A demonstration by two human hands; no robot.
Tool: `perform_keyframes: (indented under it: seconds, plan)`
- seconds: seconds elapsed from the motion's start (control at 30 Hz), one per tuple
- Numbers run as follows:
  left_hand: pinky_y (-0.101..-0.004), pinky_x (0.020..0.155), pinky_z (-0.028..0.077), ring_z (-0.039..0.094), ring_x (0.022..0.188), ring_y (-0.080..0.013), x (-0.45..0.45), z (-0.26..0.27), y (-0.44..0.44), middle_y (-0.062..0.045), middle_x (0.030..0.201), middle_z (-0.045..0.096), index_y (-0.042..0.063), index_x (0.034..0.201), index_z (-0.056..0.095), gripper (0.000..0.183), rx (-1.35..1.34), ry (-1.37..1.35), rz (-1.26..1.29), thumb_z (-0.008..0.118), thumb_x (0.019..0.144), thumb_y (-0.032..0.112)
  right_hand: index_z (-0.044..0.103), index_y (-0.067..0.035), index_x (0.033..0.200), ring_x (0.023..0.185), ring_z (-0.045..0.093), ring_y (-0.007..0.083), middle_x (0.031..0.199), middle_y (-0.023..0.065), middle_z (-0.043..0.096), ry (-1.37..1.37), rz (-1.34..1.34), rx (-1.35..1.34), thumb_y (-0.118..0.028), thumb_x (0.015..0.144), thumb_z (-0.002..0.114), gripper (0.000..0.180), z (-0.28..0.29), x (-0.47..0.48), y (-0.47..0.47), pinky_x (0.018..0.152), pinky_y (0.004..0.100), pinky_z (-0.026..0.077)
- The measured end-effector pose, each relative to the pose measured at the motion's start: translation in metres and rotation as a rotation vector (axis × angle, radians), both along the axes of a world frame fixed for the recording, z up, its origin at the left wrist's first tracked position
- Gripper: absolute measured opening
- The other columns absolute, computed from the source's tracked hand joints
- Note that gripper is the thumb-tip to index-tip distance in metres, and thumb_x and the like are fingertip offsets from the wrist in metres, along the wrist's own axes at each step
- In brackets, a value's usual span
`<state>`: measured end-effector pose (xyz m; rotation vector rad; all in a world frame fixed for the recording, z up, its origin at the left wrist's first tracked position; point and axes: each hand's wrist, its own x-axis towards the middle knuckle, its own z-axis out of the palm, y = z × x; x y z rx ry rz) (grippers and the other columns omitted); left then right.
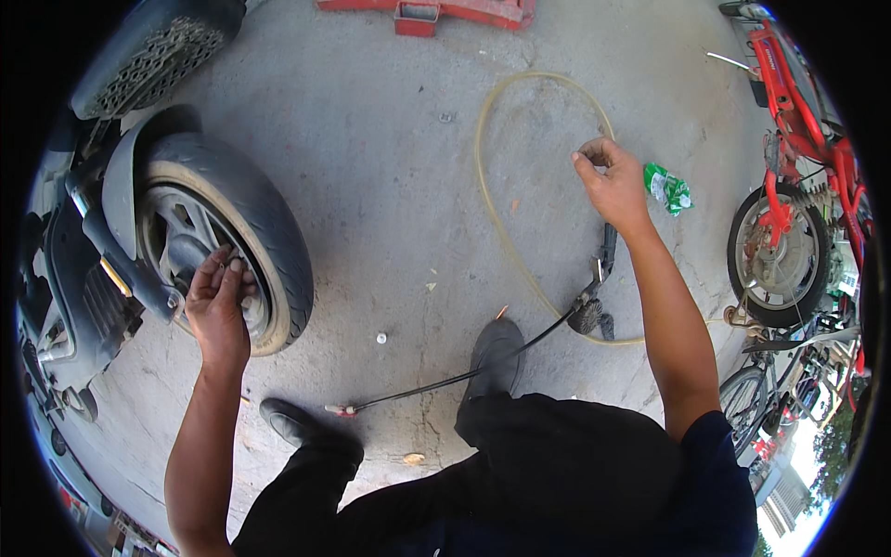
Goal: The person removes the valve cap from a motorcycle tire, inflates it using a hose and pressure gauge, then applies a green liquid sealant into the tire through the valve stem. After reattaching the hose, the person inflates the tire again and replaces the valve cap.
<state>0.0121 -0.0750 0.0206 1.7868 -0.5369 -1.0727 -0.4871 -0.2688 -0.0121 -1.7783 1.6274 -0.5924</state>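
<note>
My left hand (221,306) is at the rim of a scooter's wheel (278,230), its thumb and fingers pinched together near the spokes; whether something small sits between them cannot be made out. Out over the ground to the right is my right hand (611,179), thumb and forefinger bent towards each other, with nothing clearly visible between them. Below it lies a tire inflator with a gauge (588,313), its black hose running left to a chuck (341,411) beside my shoe. A yellowish air hose (487,188) loops on the concrete behind it.
A crumpled green packet (668,188) lies right of my right hand. A small white cap (381,338) rests on the concrete between the wheel and my shoes. A red metal frame (480,12) is at the top edge. Red bikes (783,90) stand along the right.
</note>
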Motion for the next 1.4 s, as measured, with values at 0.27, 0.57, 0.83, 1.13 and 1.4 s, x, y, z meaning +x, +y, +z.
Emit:
perform_keyframes:
  seconds: [0.27, 0.57, 0.83, 1.13, 1.4]
  plan:
    - [-0.0239, 0.069, 0.056, 0.07, 0.081, -0.0118, 0.0, 0.001, 0.0, -0.008, 0.099, 0.074, -0.005, 0.13, 0.065, 0.031, -0.016, 0.022, 0.003, 0.069, 0.1, 0.005, 0.07, 0.001, 0.103, 0.087, 0.071, 0.0325, 0.095, 0.0169, 0.073, -0.021, 0.809, 0.553, -0.032, 0.088, 0.079, 0.037, 0.012, 0.089, 0.124, 0.078, 0.0438, 0.056]
    - [-0.0259, 0.076, 0.06, 0.073, 0.087, -0.0157, 0.01, -0.001, 0.0, -0.011, 0.102, 0.074, -0.008, 0.131, 0.062, 0.032, -0.063, 0.191, -0.048, 0.066, 0.1, 0.0, 0.069, -0.003, 0.108, 0.094, 0.069, 0.0454, 0.095, 0.0242, 0.072, 0.086, 1.303, 0.905, -0.034, 0.096, 0.068, 0.033, 0.019, 0.166, 0.228, 0.082, 0.0539, 0.053]
    - [-0.0291, 0.082, 0.062, 0.073, 0.094, -0.0187, 0.014, -0.002, 0.003, -0.014, 0.112, 0.073, -0.007, 0.132, 0.062, 0.031, -0.089, 0.271, -0.067, 0.061, 0.103, 0.002, 0.061, 0.001, 0.133, 0.08, 0.07, 0.0381, 0.089, 0.0204, 0.071, -0.284, 1.073, 0.653, -0.033, 0.105, 0.062, 0.044, 0.093, 0.191, 0.185, 0.075, 0.0443, 0.054]
    - [-0.0316, 0.084, 0.061, 0.073, 0.087, -0.0197, 0.013, 0.001, 0.002, -0.017, 0.105, 0.075, -0.008, 0.135, 0.061, 0.033, -0.063, 0.283, -0.085, 0.057, 0.104, 0.003, 0.063, 0.002, 0.124, 0.067, 0.058, 0.0167, 0.077, 0.0107, 0.06, -0.377, 0.729, 0.24, -0.022, 0.105, 0.064, 0.031, 0.166, 0.23, 0.123, 0.063, 0.0332, 0.049]
    - [-0.0314, 0.084, 0.062, 0.073, 0.093, -0.0204, 0.012, -0.003, 0.003, -0.016, 0.11, 0.072, -0.009, 0.134, 0.061, 0.032, -0.107, 0.375, -0.042, 0.055, 0.104, 0.0, 0.064, 0.0, 0.124, 0.063, 0.058, 0.0075, 0.081, 0.0028, 0.064, -0.453, 0.474, 0.649, -0.039, 0.108, 0.061, 0.042, 0.167, 0.276, 0.068, 0.055, 0.0244, 0.046]
